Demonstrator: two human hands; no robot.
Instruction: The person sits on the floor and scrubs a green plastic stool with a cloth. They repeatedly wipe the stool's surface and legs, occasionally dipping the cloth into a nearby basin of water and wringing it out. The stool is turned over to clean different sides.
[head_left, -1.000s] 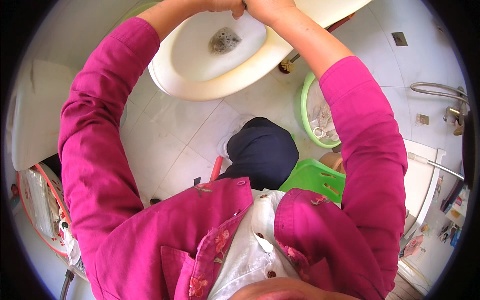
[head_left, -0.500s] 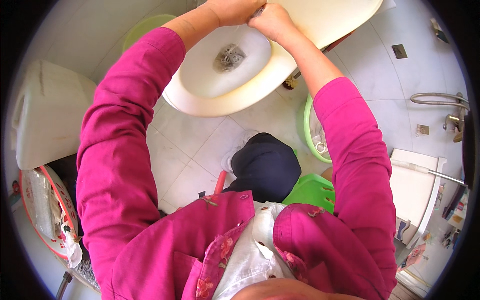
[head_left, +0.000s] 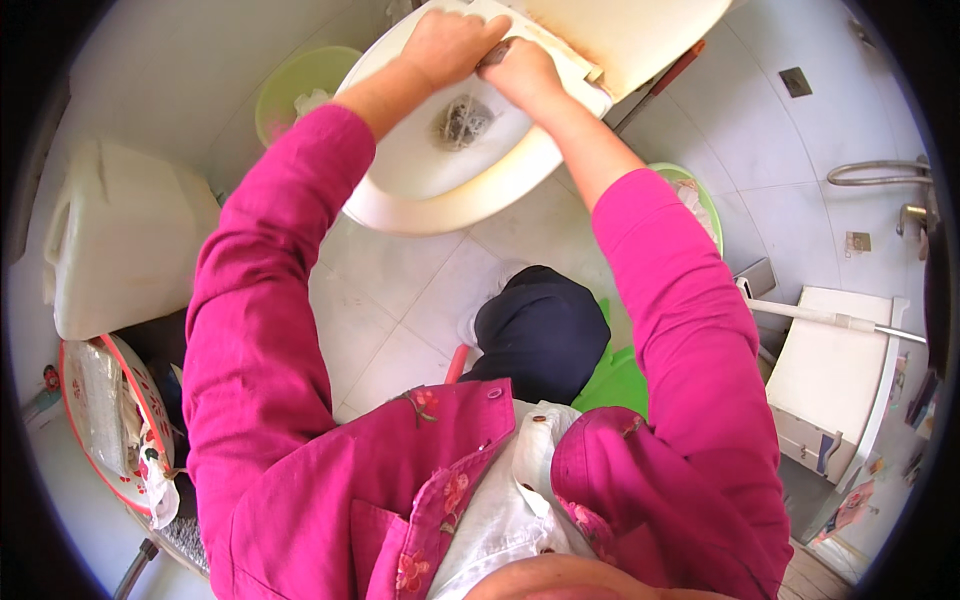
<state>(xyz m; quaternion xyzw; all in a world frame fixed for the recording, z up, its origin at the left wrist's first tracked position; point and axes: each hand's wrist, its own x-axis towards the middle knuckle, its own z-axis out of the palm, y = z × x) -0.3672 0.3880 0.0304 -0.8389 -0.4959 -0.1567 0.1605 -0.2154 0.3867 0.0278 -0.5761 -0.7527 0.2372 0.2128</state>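
My left hand point(head_left: 446, 46) and my right hand point(head_left: 526, 76) meet over the bowl of a cream-white toilet point(head_left: 440, 212), both fists closed. A small greyish piece of something point(head_left: 496, 53) shows between them; the fingers hide the rest, and its kind is unclear. Thin streaks of water appear to fall below the hands. Dark, rippled water point(head_left: 464, 123) lies at the bottom of the bowl. Behind my right hand stands the raised lid point(head_left: 640, 35), with brownish stains by its hinge.
Light green basins stand left point(head_left: 275, 100) and right point(head_left: 712, 205) of the toilet. A white plastic jug point(head_left: 130, 240) and a red-rimmed basin point(head_left: 150, 390) are at the left. At the right are a white cabinet point(head_left: 830, 350) and a pole point(head_left: 815, 315). Below is a green plastic stool-like thing point(head_left: 622, 385).
Both hands have come down and nearer over the bowl, still together. The left hand's knuckles now show fully. The view has shifted slightly, bringing more of the toilet's back and the left green basin into sight.
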